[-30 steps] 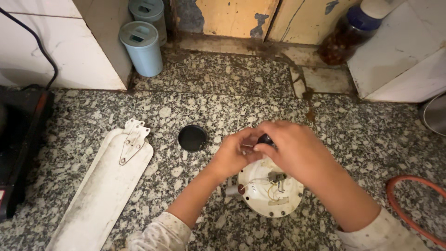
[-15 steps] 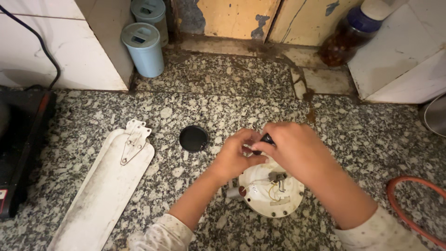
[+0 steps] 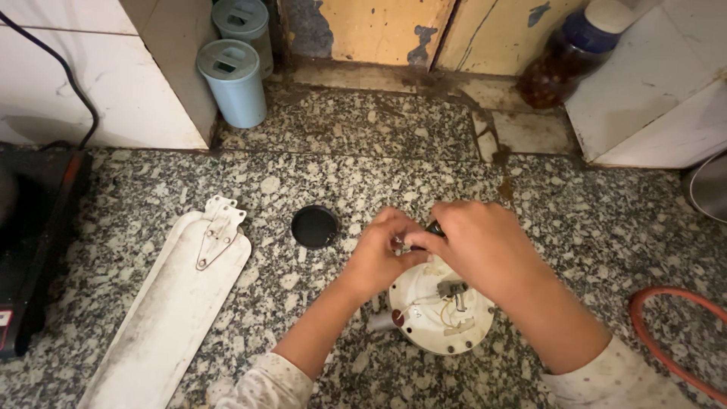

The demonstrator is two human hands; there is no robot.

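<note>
Both hands meet at centre frame, just above a round white motor housing (image 3: 439,310). Right hand (image 3: 485,246) pinches a small dark part (image 3: 435,226) between thumb and fingertips, only its tip showing, so what it is can't be told. Left hand (image 3: 379,254) is curled in with fingers closed on the same spot, touching the right hand's fingertips; whether it grips the dark part or only steadies it is hidden.

The housing lies flat on the speckled granite counter (image 3: 363,151), lower centre, open face up, partly under the right wrist. Thin wires (image 3: 443,312) and a small metal bracket (image 3: 452,288) show inside, a red dot at its left rim.

Handling judgement: housing looks rigid, probably metal and fairly heavy for its size, won't slide easily on stone. Best held by the outer rim; wires look thin and fragile, keep fingers off them. The dark part looks small and light, a fingertip pinch only, easy to drop.

Outward: a black round cap (image 3: 314,226) left of the hands, apart from them. A dusty white fan blade (image 3: 170,303) with metal bracket at lower left. Two pale blue lidded canisters (image 3: 233,76) upper left, a dark jar (image 3: 560,60) upper right, an orange hose (image 3: 666,333) at right edge, a black appliance (image 3: 30,242) at left edge.
</note>
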